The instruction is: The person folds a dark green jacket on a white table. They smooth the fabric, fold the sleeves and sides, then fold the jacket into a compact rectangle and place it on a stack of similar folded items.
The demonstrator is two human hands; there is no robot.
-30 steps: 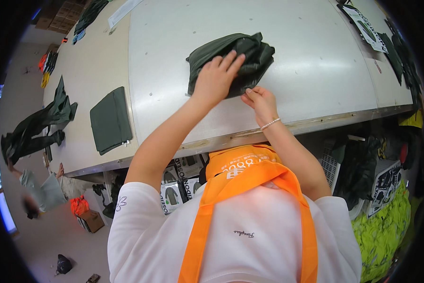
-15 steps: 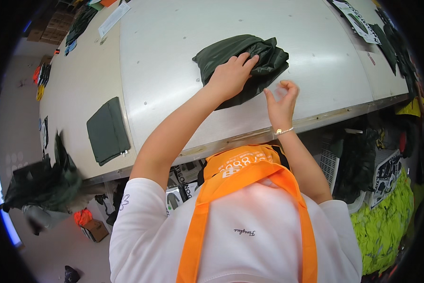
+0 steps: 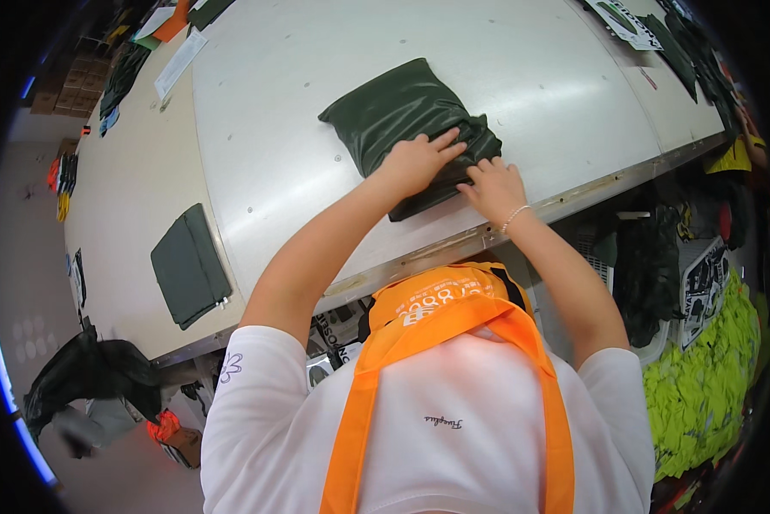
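Observation:
A glossy dark green garment (image 3: 393, 107), folded into a puffy bundle, lies on the table in front of me. Its left part is smooth; the right end is bunched up. My left hand (image 3: 421, 163) rests on the near side of the bundle, fingers stretched out across the folds. At the bunched right end, my right hand (image 3: 495, 190) has its fingers bent over the edge of the cloth, thumb on the near side. What lies under the fingers is partly hidden. A flat, neatly folded dark green garment (image 3: 191, 267) lies apart on the left.
The pale table (image 3: 556, 94) has a metal front edge (image 3: 565, 197) close to me. A white paper strip (image 3: 181, 63) lies far left, and printed packages (image 3: 629, 26) far right. Below on the right are a crate (image 3: 702, 295) and a bright yellow-green heap (image 3: 702, 385). Dark cloth (image 3: 94, 377) shows beyond the table's left end.
My right hand has come from beside the bundle onto its right end. The bunched top of the garment now lies flatter, with more smooth cloth showing. My left hand remains on it.

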